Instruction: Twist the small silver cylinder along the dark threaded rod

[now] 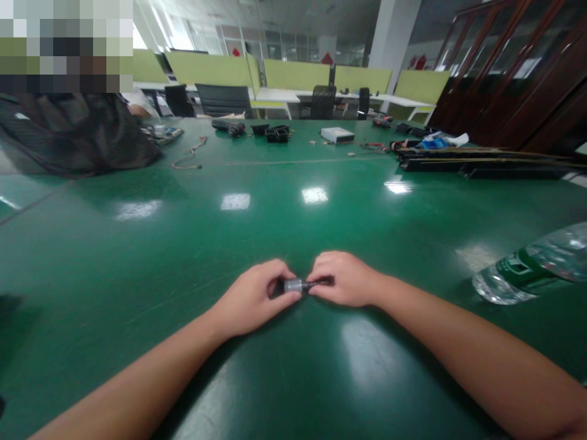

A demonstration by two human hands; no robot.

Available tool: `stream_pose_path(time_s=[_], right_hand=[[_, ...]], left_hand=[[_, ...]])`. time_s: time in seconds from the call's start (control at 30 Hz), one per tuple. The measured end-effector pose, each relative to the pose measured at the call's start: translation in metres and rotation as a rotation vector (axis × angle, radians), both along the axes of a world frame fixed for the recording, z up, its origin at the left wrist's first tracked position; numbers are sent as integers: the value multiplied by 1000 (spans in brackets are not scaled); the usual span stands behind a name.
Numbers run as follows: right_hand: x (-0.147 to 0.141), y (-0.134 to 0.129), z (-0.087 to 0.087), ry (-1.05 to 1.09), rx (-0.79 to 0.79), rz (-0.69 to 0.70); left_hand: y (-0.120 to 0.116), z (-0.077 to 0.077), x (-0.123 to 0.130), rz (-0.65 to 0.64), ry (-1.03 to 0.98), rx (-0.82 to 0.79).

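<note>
Between my hands, just above the green table (293, 220), lies a small grey cylinder with a narrow dark end (293, 285). My left hand (257, 293) is closed around the grey body, thumb below and fingers above. From the other side, my right hand (343, 278) pinches the thin dark end, which points right into my fingers. Part of that dark end is hidden by the fingers. The kind of thing cannot be made out at this size.
A clear bottle with a green label (527, 266) lies at right. Far back are a dark mesh bag (77, 134), a cable (186, 162), a power tool (228, 127), black parts (277, 134), a silver box (337, 134) and long black strips (458, 162). A person is at the upper left.
</note>
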State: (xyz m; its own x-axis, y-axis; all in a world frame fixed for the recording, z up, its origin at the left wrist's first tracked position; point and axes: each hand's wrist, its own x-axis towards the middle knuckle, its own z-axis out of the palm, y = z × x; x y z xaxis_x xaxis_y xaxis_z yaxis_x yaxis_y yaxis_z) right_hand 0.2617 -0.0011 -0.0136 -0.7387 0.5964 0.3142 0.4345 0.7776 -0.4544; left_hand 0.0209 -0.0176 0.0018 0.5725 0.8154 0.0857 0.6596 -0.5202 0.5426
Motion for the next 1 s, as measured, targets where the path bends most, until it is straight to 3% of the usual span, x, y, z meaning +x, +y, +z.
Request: stream_pose_path(time_s=[0.5, 0.8, 1.0], right_hand=[[10, 4, 2, 34, -62, -17], [34, 21, 4, 17, -256, -62], [27, 17, 4, 19, -285, -44]], left_hand=[[0, 3, 0, -15, -5, -3], [0, 1, 0, -14, 11, 10], [0, 2, -1, -20, 6, 5]])
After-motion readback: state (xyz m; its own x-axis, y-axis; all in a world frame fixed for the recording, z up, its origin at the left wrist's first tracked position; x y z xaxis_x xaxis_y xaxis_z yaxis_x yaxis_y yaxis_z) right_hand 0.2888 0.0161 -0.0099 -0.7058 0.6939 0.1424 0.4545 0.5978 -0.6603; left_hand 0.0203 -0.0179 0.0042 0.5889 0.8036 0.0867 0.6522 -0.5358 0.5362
